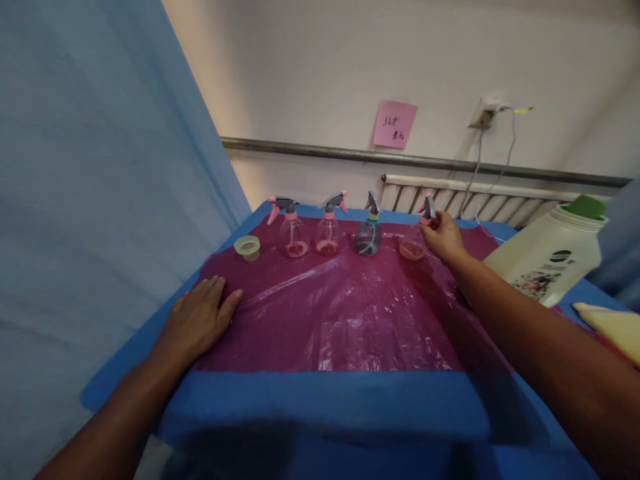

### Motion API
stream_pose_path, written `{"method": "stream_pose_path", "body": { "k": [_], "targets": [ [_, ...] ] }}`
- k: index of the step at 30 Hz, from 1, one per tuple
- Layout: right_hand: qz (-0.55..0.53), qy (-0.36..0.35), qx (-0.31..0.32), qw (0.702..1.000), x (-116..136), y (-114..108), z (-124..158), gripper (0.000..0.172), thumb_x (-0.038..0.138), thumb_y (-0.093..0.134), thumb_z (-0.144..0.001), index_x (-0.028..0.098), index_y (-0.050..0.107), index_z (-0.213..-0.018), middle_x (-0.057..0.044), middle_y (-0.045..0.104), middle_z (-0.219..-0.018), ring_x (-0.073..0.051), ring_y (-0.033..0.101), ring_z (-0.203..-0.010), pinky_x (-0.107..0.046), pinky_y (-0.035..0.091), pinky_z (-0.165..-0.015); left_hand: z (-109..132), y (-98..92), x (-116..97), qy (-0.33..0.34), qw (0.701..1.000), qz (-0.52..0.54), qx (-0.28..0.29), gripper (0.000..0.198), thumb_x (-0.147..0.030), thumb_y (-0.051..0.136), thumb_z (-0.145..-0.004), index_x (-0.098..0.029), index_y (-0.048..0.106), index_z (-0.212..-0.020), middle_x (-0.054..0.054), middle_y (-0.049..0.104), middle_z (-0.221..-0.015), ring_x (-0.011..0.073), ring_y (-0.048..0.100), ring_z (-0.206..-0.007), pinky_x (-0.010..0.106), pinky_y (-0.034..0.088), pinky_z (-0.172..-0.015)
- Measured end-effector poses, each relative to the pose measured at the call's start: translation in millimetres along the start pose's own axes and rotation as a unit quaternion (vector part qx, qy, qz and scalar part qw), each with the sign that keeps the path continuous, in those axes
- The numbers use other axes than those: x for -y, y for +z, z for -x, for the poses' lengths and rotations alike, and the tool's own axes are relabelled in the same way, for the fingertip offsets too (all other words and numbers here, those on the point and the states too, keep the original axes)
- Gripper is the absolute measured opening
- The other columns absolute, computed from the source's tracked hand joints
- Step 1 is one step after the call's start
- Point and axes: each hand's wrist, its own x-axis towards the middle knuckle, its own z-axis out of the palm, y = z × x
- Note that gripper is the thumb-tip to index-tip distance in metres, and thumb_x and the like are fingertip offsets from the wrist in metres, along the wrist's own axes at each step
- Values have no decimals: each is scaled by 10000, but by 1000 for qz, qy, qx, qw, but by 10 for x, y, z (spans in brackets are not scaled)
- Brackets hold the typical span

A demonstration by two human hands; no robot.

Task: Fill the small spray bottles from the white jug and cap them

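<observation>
My right hand (444, 235) is closed on the neck of a clear spray bottle (413, 245) with a pink collar, at the right end of a row; a little pinkish liquid lies in its bottom. Flat on the purple plastic sheet (330, 313) at the left rests my left hand (197, 317), fingers stretched out and holding nothing. In the same row stand a blue-tinted spray bottle (369, 238) and two clear ones with pink collars, the nearer-to-centre bottle (328, 239) and the left bottle (295, 239). A small pale green container (247, 247) sits beyond my left hand.
A large cream jug (555, 257) with a green cap leans at the right, behind my forearm. Beside it lies a yellow cloth-like item (610, 327). A blue curtain (110, 167) hangs at the left. A metal rail (340, 153) and wall socket (485, 113) are behind.
</observation>
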Motion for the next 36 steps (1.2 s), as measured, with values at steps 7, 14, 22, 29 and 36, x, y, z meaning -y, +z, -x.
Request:
{"method": "stream_pose_path", "body": {
  "k": [7,14,22,29,36],
  "targets": [
    [-74,-158,-59,983,262,-65,345,675,311,622,-911,207,528,-1571,-214,659,-1559,-345,659,-1427,-588,544,-1214,22,16,-15,-6,1000,6,-17,934,-663,163,-1090,1,574,-1604,289,549,-1715,477,472,-1643,631,354,-1361],
    [-158,-76,70,982,747,562,280,729,437,753,-856,183,564,-1512,-243,741,-1448,-363,741,-1321,-576,591,-1131,52,15,-4,-22,998,41,-44,972,-665,136,-1098,40,553,-1621,288,554,-1714,431,461,-1667,562,309,-1408],
    [-180,-45,73,980,914,833,123,540,409,775,-817,192,681,-1303,-193,826,-1220,-349,786,-1106,-590,602,-1059,124,-41,-60,-31,993,89,-71,866,-653,210,-1101,-37,604,-1566,263,604,-1667,431,530,-1604,587,377,-1359],
    [-236,-80,72,966,887,362,337,490,456,808,-830,214,719,-1246,-127,832,-1204,-280,788,-1033,-498,635,-986,108,-81,-46,-14,990,110,-84,727,-639,269,-1094,-125,681,-1399,222,731,-1479,411,653,-1450,584,455,-1296],
    [-284,-84,66,953,840,-297,836,536,481,884,-833,247,735,-1291,-96,834,-1178,-264,787,-993,-523,647,-980,106,-160,-20,-61,975,166,-131,775,-581,290,-1090,-25,637,-1505,256,664,-1598,387,604,-1540,560,416,-1351]
  ]
}}
